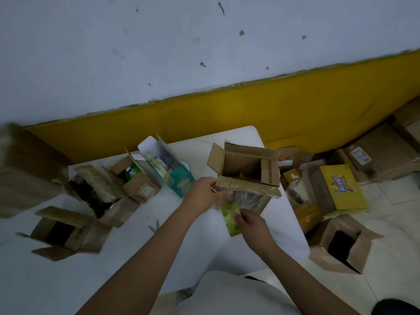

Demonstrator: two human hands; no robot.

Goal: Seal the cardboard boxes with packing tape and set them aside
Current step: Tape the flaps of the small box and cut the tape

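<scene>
open cardboard box (247, 169) stands on the white surface (193, 246), toward its far r corner. top flaps are all up or splayed, not sealed. its near face has wrinkled clear film on it. left hand (205, 192) comes in from the l and grips the near flap's edge, thumb & fingers closed on it. right hand (252, 223) is just below the box front, fingers pinching a green-yellow packet (228, 214). the packet is tilted, upper end against the box's near face, lower end toward the person.

l part of the surface: teal box (179, 178) w/ its white lid flipped up & stuff inside. beside it is a small brown box (141, 185), open, smth green in it. further l is a dark-filled box (100, 192), flaps splayed, and a near-left box (66, 233), also open, dark inside. a small grey thing (153, 226) lies on the surface just l of the left forearm, too blurred to id.

floor (386, 201) to the r: yellow box (341, 189) w/ blue print, an open floor box (345, 244) nearer the person, more cartons piled toward the wall (204, 53). wall is white over a yellow band (227, 114).
</scene>
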